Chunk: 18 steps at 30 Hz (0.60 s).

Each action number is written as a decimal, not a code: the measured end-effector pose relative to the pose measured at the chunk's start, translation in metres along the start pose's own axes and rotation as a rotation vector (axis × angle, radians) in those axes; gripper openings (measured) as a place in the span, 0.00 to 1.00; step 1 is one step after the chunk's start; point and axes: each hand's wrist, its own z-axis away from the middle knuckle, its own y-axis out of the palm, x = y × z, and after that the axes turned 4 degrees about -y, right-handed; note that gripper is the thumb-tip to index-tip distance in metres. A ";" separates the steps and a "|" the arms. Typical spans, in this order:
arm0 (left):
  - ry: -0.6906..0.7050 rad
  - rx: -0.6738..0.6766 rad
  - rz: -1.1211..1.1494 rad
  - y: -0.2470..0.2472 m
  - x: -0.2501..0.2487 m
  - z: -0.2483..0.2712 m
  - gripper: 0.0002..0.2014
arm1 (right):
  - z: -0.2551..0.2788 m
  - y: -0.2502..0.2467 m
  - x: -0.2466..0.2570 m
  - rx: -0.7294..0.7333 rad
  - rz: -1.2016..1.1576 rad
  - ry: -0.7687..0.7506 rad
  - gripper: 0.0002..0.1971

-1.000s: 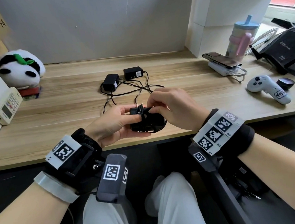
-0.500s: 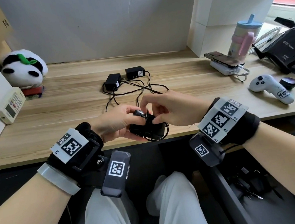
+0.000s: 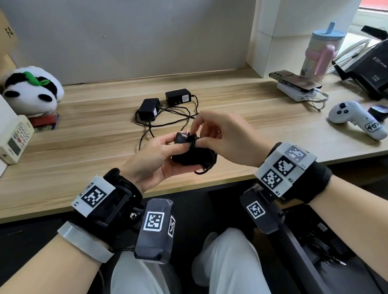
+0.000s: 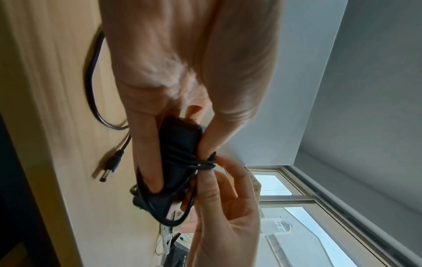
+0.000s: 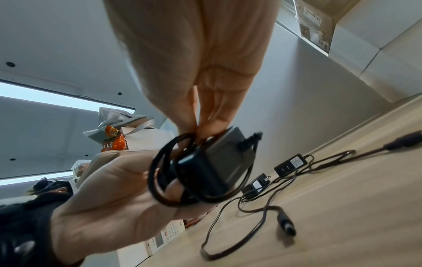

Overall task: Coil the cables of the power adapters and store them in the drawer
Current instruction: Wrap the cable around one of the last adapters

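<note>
— Gripping check? My left hand (image 3: 152,160) holds the power adapter (image 3: 190,155) over the counter (image 3: 91,144) edge; my right hand (image 3: 220,136) pinches its coiled cable (image 4: 200,165).

— Progress?

— One coil looks nearly tied off. Beyond my grip two adapters (image 3: 165,103) lie uncoiled, cables tangled. Three total I count; the drawer isn't clearly visible.

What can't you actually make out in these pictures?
- Drawer: no view clearly shows it; the desk edge and arms cover that area in the head view.
- Held adapter: mostly wrapped by both hands in the head view.
- Label on the far adapter: too small to read.
</note>
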 end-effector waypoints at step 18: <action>0.042 -0.248 -0.065 0.013 0.009 -0.004 0.06 | -0.006 0.012 0.005 -0.133 -0.006 0.258 0.10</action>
